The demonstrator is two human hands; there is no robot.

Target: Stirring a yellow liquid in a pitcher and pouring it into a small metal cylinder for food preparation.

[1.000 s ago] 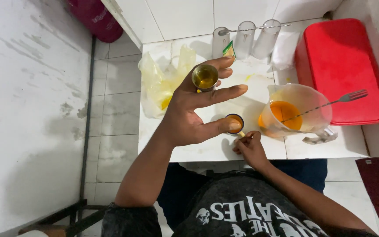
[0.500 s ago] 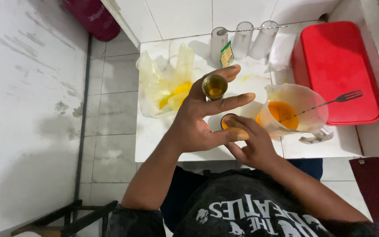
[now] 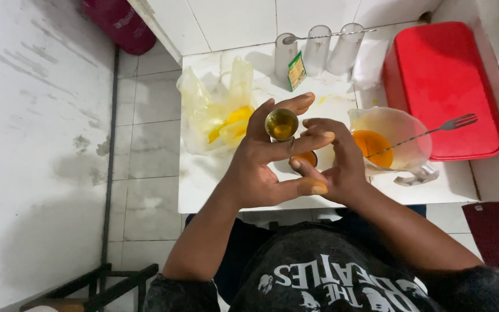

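My left hand (image 3: pixel 258 170) is raised over the white table (image 3: pixel 203 185) with its fingers spread. A small round metal cup (image 3: pixel 281 123) with yellowish liquid sits pinched between the upper fingers. A second small cup (image 3: pixel 306 157), orange inside, is held between the lower fingers. My right hand (image 3: pixel 339 167) presses against the left from the right. Its fingertips curl around the lower cup, and most of that cup is hidden.
A clear plastic jug (image 3: pixel 402 130) of orange liquid, with a fork (image 3: pixel 454 123) resting in it, stands just right of my hands. Behind are a red lidded box (image 3: pixel 446 81), three clear glasses (image 3: pixel 317 49), a green packet (image 3: pixel 297 70) and a crumpled plastic bag (image 3: pixel 218 115) holding yellow pieces.
My right hand rose from the table's front edge to the lower cup in my left hand and closed its fingers around it. The left hand stayed raised.
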